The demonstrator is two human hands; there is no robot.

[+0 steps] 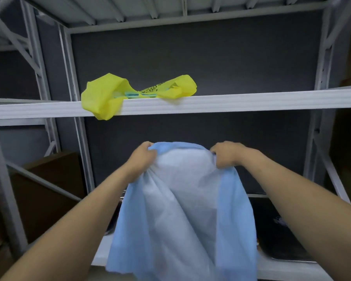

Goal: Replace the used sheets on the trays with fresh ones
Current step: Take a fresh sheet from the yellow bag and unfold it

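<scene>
Two bare arms (73,226) reach forward and up from the bottom of the view, and between them hangs a blue sheet (182,209). The left hand (141,159) grips the top edge of the sheet with curled fingers. The right hand (224,157) grips the same edge a little apart from it, also with its fingers closed on the cloth. Between the two hands the edge makes an arch, and below them the sheet falls in soft folds, pale in the middle and more blue at both sides. Below the right hand, partly hidden behind the sheet, a dark tray (288,259) with a shiny rim lies on the lower shelf (288,269). Well above both hands a yellow bag (107,98) lies on the upper shelf (251,102), with one part hanging over the front edge; something turquoise shows inside it. Left of the left hand, well apart, stand brown boxes (55,179)
</scene>
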